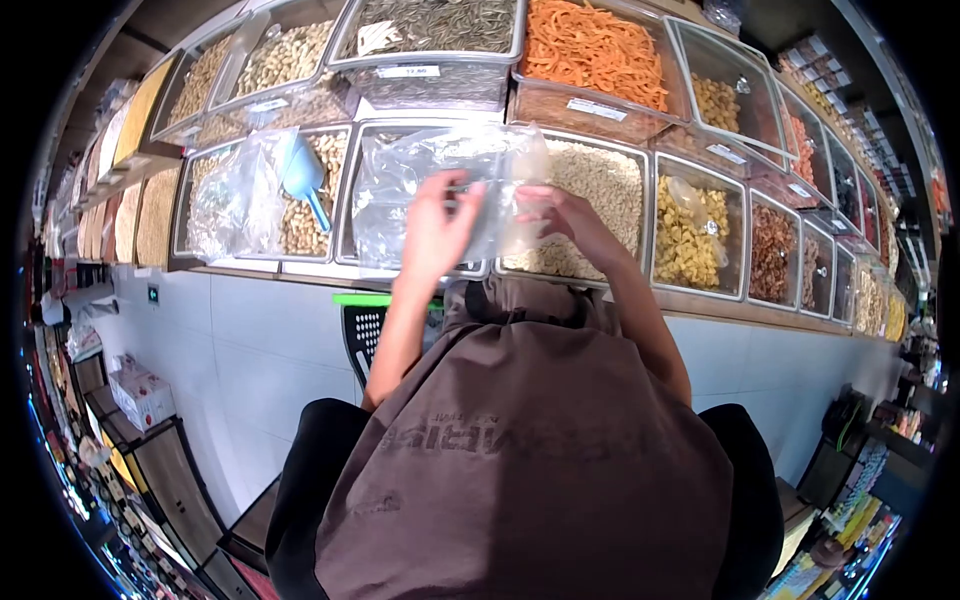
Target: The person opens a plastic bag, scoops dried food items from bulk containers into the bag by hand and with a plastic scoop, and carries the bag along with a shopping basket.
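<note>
A clear plastic bag point(400, 180) spreads over a bin in the front row, its right edge reaching across the bin of pale flakes point(605, 205). Over the bag is my left hand point(440, 225), thumb and fingers curved with a gap between them. My right hand point(575, 220) comes in from the other side, its blurred fingertips at the bag's right edge. Whether those fingers grip the film I cannot tell. To the left, a blue scoop point(303, 178) lies on a bin of peanuts point(328, 165), beside more crumpled clear plastic point(240, 200).
Behind stand raised bins of orange shreds point(595, 55), dark seeds point(440, 25) and peanuts point(285, 60). Yellow dried pieces point(685, 240) and brown ones point(772, 255) fill bins on the right. A black basket with a green rim point(380, 299) is near my left forearm.
</note>
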A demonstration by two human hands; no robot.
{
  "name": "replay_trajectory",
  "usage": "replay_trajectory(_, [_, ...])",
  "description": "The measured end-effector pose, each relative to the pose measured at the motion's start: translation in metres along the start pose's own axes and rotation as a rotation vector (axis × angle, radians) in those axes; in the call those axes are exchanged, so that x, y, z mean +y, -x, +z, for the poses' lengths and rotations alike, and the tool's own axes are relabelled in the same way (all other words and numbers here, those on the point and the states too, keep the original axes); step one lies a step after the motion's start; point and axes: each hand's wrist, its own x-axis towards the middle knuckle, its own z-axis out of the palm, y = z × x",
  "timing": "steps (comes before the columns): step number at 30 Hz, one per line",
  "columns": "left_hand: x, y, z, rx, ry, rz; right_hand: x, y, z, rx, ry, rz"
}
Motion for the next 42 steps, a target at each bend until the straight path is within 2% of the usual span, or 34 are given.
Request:
replay_trajectory(1, [0.005,0.000,0.010,-0.048,-0.012,0.110,-0.001,-0.002,0.013,-0.066,-0.074,-0.012])
replay_trajectory(2, [0.007,-0.003,0.016,-0.026,-0.064,0.123,0.007,-0.005,0.020,-0.077,-0.081,-0.009])
replay_trajectory(4, [-0.010,-0.020,0.010,0.123,-0.105,0.130,0.021,-0.013,0.032,-0.062,0.051,-0.050])
replay_trajectory(6, [-0.037,-0.040,-0.024,0.291,-0.146,0.042,0.030,-0.007,0.031,-0.018,0.086,-0.064])
replay_trajectory(8, [-0.098,-0.060,-0.067,0.512,-0.459,0.030,0.056,-0.001,0.006,0.027,0.265,0.097])
replay_trajectory(10, [-0.150,-0.068,-0.104,0.637,-0.689,-0.194,0.065,0.012,-0.011,0.062,0.228,0.136])
replay_trajectory(12, [-0.191,-0.071,-0.128,0.517,-0.802,-0.409,0.071,0.030,-0.022,0.277,0.115,0.154])
replay_trajectory(14, [-0.227,-0.070,-0.132,0.514,-0.821,-0.398,0.074,0.039,-0.036,0.311,0.101,0.216])
replay_trajectory(16, [-0.231,-0.071,-0.135,0.452,-0.867,-0.411,0.080,0.040,-0.046,0.344,0.084,0.278])
replay_trajectory(18, [-0.241,-0.071,-0.138,0.414,-0.788,-0.358,0.088,0.040,-0.054,0.389,0.043,0.299])
replay_trajectory(20, [-0.262,-0.081,-0.137,0.480,-0.512,-0.304,0.081,0.043,-0.049,0.421,0.030,0.261])
replay_trajectory(21, [-0.245,-0.083,-0.136,0.465,-0.349,-0.433,0.078,0.043,-0.046,0.443,0.022,0.223])
replay_trajectory(23, [-0.229,-0.075,-0.123,0.461,-0.023,-0.357,0.084,0.038,-0.047,0.441,0.130,0.178])
replay_trajectory(24, [-0.186,-0.059,-0.113,0.456,0.162,-0.311,0.086,0.036,-0.046,0.409,0.245,0.133])
replay_trajectory(25, [-0.159,-0.049,-0.106,0.405,0.244,-0.341,0.084,0.035,-0.041,0.424,0.251,0.139])
replay_trajectory(27, [-0.112,-0.028,-0.085,0.314,0.413,-0.318,0.074,0.030,-0.023,0.346,0.399,-0.018])
replay_trajectory(28, [-0.101,-0.018,-0.073,0.223,0.449,-0.288,0.040,0.033,-0.005,0.286,0.458,0.012])
replay_trajectory(30, [-0.066,0.002,-0.037,0.079,0.513,-0.270,0.043,0.022,0.018,0.230,0.411,0.000])
replay_trajectory(32, [-0.027,0.020,-0.003,-0.176,0.483,-0.182,0.038,0.011,0.043,0.174,0.157,-0.114])
replay_trajectory(33, [-0.026,0.029,0.016,-0.304,0.584,-0.183,0.023,0.011,0.046,0.173,0.158,-0.113])
replay_trajectory(34, [-0.016,0.039,0.037,-0.368,0.645,-0.137,0.001,0.011,0.049,0.077,0.106,0.038])
replay_trajectory(35, [-0.032,0.042,0.051,-0.521,0.711,-0.090,-0.011,0.011,0.048,-0.017,0.054,0.189])
replay_trajectory(36, [-0.020,0.039,0.051,-0.591,0.621,-0.076,-0.006,0.008,0.042,-0.013,0.060,0.189])
replay_trajectory(38, [-0.010,0.025,0.048,-0.709,0.149,-0.083,0.010,0.001,0.026,0.263,-0.214,-0.234])
replay_trajectory(39, [-0.001,0.021,0.048,-0.708,0.158,-0.075,-0.003,0.002,0.019,0.422,-0.233,-0.228])
replay_trajectory(40, [0.009,0.017,0.047,-0.579,-0.033,-0.061,-0.022,0.008,0.008,0.424,-0.223,-0.230])
replay_trajectory(41, [0.014,0.013,0.049,-0.444,-0.220,-0.047,-0.042,0.016,-0.005,0.490,-0.066,-0.155])
replay_trajectory(42, [0.011,0.009,0.057,-0.441,-0.212,-0.041,-0.055,0.021,-0.021,0.556,0.090,-0.081])
